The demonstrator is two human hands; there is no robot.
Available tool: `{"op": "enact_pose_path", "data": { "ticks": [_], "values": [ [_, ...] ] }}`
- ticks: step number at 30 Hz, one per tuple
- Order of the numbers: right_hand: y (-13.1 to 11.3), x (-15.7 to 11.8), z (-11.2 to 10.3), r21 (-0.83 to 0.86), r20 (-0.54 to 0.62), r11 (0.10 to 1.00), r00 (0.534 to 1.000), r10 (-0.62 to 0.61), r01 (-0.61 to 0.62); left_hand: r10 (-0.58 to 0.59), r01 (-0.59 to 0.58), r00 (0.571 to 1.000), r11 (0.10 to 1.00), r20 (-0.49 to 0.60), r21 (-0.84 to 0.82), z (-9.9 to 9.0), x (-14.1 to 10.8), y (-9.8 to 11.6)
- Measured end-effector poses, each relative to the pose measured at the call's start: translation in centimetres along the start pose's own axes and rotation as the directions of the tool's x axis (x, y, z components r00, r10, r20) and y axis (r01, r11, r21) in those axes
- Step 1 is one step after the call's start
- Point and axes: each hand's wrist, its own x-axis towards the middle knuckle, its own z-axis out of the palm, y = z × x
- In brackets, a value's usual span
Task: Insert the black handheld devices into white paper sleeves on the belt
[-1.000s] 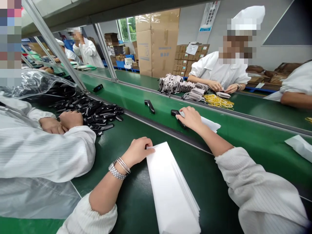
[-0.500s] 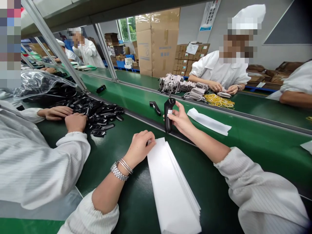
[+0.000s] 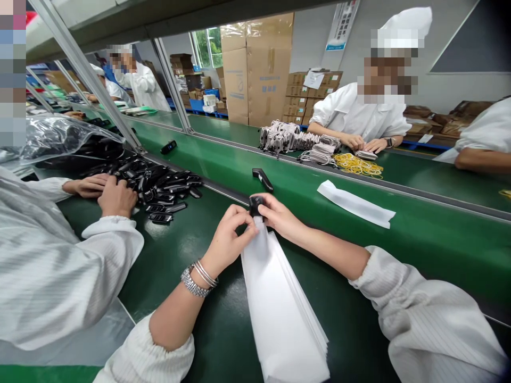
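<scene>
My left hand (image 3: 231,234), with a watch and bangles at the wrist, pinches the top end of a white packing sleeve (image 3: 279,308) on a fanned stack that lies on the green table. My right hand (image 3: 279,215) grips a black angled handheld device (image 3: 256,205) by its head, right beside my left fingertips. Only the head shows plainly; a greyish shape under the white material suggests that the handle is inside the top sleeve. Beyond my hands, a second black angled device (image 3: 262,180) lies on the green conveyor belt.
A white sleeve (image 3: 355,204) lies on the belt at right, and a small black device (image 3: 168,147) at left. A co-worker's hands (image 3: 115,197) touch a heap of black parts (image 3: 159,186). Opposite, another person handles bundled cables (image 3: 279,137) near yellow rubber bands (image 3: 359,165).
My right hand has brought the black device down and left to the sleeve's top end, and its handle is now covered. The things on the belt have shifted right.
</scene>
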Motion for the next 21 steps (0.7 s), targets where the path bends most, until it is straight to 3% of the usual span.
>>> {"op": "enact_pose_path", "data": {
  "ticks": [4, 7, 9, 11, 13, 14, 15, 17, 19, 21],
  "values": [
    [0.4, -0.8, 0.6, -0.112, 0.280, 0.991, 0.954, 0.106, -0.077, -0.034, 0.035, 0.974, 0.999, -0.225, 0.002, 0.0, 0.2, -0.1],
    [-0.1, -1.2, 0.9, -0.111, 0.379, 0.984, 0.909, 0.172, -0.140, -0.105, 0.099, 0.960, 0.994, -0.258, -0.037, 0.1, 0.4, -0.4],
    [-0.9, -1.1, 0.9, -0.020, 0.305, 0.987, 0.939, 0.156, -0.157, -0.139, 0.137, 0.965, 0.990, -0.224, -0.025, 0.0, 0.4, -0.6],
    [-2.1, -0.7, 0.2, -0.005, 0.135, 0.997, 0.988, 0.077, -0.077, -0.172, 0.184, 0.972, 0.981, -0.162, 0.064, -0.1, 0.3, -0.9],
    [-3.5, -0.1, -1.4, -0.204, -0.042, 0.976, 0.996, -0.081, 0.071, -0.237, 0.246, 0.969, 0.949, -0.069, 0.198, -0.2, 0.0, -1.1],
    [-4.0, 0.2, -2.6, -0.381, -0.101, 0.916, 0.979, -0.179, 0.129, -0.284, 0.277, 0.959, 0.925, -0.012, 0.261, -0.3, -0.1, -1.2],
    [-4.4, 0.6, -3.9, -0.587, -0.132, 0.796, 0.953, -0.272, 0.146, -0.333, 0.303, 0.942, 0.900, 0.046, 0.313, -0.4, -0.3, -1.2],
    [-4.6, 1.2, -6.5, -0.897, -0.147, 0.439, 0.910, -0.387, 0.042, -0.407, 0.323, 0.899, 0.868, 0.165, 0.378, -0.4, -0.7, -1.2],
    [-3.8, 1.8, -8.8, -0.986, -0.151, 0.132, 0.899, -0.412, -0.105, -0.424, 0.300, 0.864, 0.866, 0.271, 0.399, -0.4, -0.9, -1.1],
    [-2.5, 2.2, -10.2, -0.985, -0.152, -0.017, 0.911, -0.384, -0.171, -0.409, 0.268, 0.846, 0.880, 0.341, 0.392, -0.2, -1.0, -1.0]
  ]
}}
